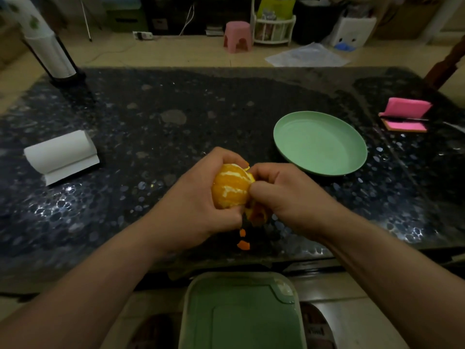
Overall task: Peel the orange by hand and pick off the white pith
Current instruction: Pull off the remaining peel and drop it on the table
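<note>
My left hand (198, 197) grips a partly peeled orange (230, 188) above the near part of the dark table; its bare flesh with white pith streaks faces me. My right hand (284, 195) pinches the peel (256, 212) on the orange's right side, where a strip hangs down under the fruit. Two small bits of orange peel (243, 244) lie on the table just below my hands.
A green plate (319, 142) stands to the right, a white paper roll (61, 156) to the left, and pink sticky notes (406, 114) at far right. A green lidded bin (241, 313) sits on the floor below the table's near edge. A tall bottle (47, 49) stands back left.
</note>
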{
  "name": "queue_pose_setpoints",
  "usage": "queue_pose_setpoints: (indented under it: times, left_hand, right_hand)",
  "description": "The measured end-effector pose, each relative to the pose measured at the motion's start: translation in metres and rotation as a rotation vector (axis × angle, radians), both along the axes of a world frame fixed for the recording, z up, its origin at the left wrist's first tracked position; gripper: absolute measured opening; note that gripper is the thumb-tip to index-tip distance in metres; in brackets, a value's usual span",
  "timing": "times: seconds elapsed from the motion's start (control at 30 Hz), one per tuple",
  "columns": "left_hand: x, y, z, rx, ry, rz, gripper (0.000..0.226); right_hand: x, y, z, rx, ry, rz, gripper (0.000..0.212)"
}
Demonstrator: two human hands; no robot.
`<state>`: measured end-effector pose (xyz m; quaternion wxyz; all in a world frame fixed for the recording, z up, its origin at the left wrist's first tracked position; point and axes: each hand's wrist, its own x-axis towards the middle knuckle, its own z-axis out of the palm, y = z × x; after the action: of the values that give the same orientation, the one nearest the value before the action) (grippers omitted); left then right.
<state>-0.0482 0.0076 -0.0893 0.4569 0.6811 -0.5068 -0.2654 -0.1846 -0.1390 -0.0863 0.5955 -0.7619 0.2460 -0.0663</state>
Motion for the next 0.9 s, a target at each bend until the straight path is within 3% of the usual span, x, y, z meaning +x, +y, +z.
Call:
queue_pose_setpoints:
  times: [0.13,0.27,0.33,0.47,0.67,0.8,0.9]
  left_hand:
    - [0.007,0.002,0.002,0.023,0.04,-0.023,0.065]
    - [0.02,0.006,0.004,0.058,0.189,-0.072,0.059]
    - [0.025,0.006,0.0,0.074,0.293,-0.103,0.057]
    - [0.035,0.005,-0.011,0.111,0.589,-0.187,0.059]
    - [0.039,0.004,-0.019,0.151,0.876,-0.295,0.074]
    - [0.04,0.007,-0.022,0.152,1.04,-0.376,0.09]
    - [0.037,0.005,-0.024,0.137,1.094,-0.187,0.091]
  right_hand:
    - [0.0,-0.001,0.002,0.079,-0.028,0.012,0.017]
    - [-0.002,-0.004,0.004,0.283,-0.038,0.097,0.02]
    - [-0.002,-0.008,0.004,0.367,-0.017,0.161,0.013]
    - [0.0,-0.017,0.001,0.479,0.064,0.226,0.021]
    - [0.004,-0.03,0.001,0.532,0.202,0.331,0.031]
    - [0.006,-0.03,0.005,0.583,0.191,0.39,0.039]
    - [0.01,-0.029,0.002,0.485,0.174,0.318,0.037]
